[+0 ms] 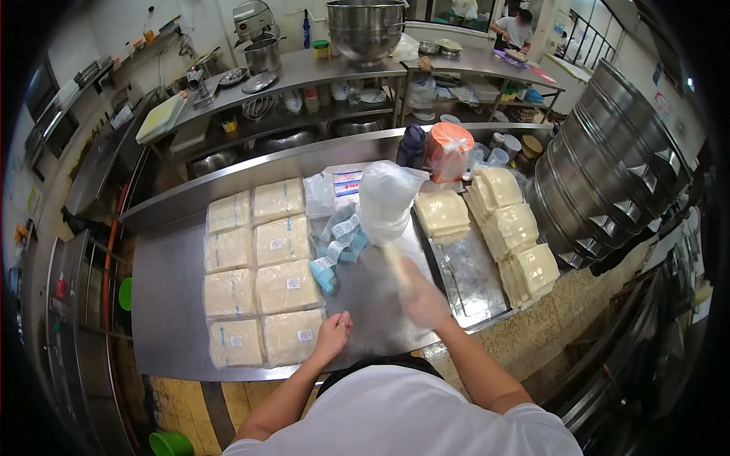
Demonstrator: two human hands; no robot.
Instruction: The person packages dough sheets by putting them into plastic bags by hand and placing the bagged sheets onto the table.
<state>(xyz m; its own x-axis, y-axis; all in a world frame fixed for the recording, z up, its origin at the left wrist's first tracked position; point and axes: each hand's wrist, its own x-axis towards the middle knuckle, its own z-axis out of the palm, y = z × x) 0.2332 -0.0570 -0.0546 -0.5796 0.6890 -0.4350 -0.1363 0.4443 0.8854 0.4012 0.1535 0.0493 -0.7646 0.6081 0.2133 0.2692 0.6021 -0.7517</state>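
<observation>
My left hand (333, 334) is curled closed at the table's near edge, beside the packs; its contents are hidden. Blurred by motion, my right hand (424, 295) grips a pale sheet stack (395, 264) seen edge-on. Beyond that stack stands a pile of clear plastic bags (384, 199). Several wrapped packs of pale square sheets (287, 286) lie in two columns on the left. Between them and my right hand is a crumpled blue and white label strip (334, 247). On the right, unwrapped sheet stacks (511, 228) line a metal tray (465, 285).
Tall stacked metal steamers (601, 159) stand at the right. Behind the tray are an orange bag (449, 150), a dark bottle (412, 146) and jars (511, 144). A large steel bowl (366, 30) sits on the back counter. A person (515, 32) works at the far right.
</observation>
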